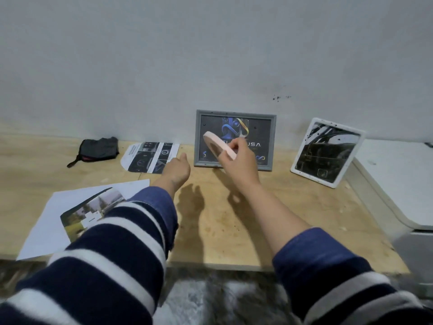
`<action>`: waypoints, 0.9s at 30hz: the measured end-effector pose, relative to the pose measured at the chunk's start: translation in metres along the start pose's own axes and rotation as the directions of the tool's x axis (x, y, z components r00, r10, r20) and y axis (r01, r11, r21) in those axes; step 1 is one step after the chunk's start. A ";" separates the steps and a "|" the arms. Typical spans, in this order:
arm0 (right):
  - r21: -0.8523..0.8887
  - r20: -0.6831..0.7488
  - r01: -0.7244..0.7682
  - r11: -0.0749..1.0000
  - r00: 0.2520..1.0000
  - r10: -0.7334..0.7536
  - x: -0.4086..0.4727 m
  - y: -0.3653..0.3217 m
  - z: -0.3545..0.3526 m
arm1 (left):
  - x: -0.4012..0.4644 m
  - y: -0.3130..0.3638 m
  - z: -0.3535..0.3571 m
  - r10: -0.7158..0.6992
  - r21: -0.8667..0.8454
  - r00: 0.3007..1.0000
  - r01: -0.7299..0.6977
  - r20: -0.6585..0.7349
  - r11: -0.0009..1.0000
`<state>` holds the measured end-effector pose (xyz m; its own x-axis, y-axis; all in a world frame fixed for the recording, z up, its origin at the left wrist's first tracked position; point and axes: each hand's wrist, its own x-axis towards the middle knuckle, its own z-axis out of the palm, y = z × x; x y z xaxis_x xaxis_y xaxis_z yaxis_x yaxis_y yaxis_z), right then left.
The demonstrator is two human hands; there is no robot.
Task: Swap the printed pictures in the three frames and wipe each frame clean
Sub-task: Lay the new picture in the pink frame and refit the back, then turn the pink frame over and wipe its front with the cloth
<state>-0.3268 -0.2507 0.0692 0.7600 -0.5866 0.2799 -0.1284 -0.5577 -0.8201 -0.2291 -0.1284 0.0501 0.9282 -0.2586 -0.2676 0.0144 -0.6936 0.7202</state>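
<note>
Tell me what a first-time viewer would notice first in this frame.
The right hand holds a pale tape roll up in front of the grey frame, which leans on the wall at the middle of the bench. Right of it a white frame leans tilted. The left hand hovers open near a print, with a larger print under the left sleeve and a dark cloth far left.

Left hand (177,168): reaching forward above the desk (234,219), fingers relaxed, holding nothing; striped sleeve pushed back from the wrist. Right hand (239,160): hovering farther toward the desk's back edge, fingers curling round a pale tape roll (219,146), forearm bare.
</note>
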 end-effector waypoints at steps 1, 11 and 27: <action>0.102 -0.030 -0.031 0.994 0.999 0.034 0.007 -0.005 -0.001 | -0.001 -0.002 -0.005 0.006 -0.008 1.000 -0.006 0.005 1.000; 0.600 0.353 -0.503 0.622 0.864 0.359 0.057 -0.027 0.073 | 0.029 -0.072 -0.086 -0.122 -0.326 0.992 0.104 -0.033 0.940; 0.326 0.500 -0.734 0.596 0.669 0.550 0.105 -0.036 0.271 | 0.123 -0.190 -0.221 -0.299 -0.559 0.931 0.138 -0.207 0.818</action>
<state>-0.0697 -0.1334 -0.0066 0.7560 -0.4059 -0.5135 -0.4268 0.2892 -0.8569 -0.0350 0.1204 0.0218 0.9372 0.1061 -0.3321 0.3480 -0.2275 0.9095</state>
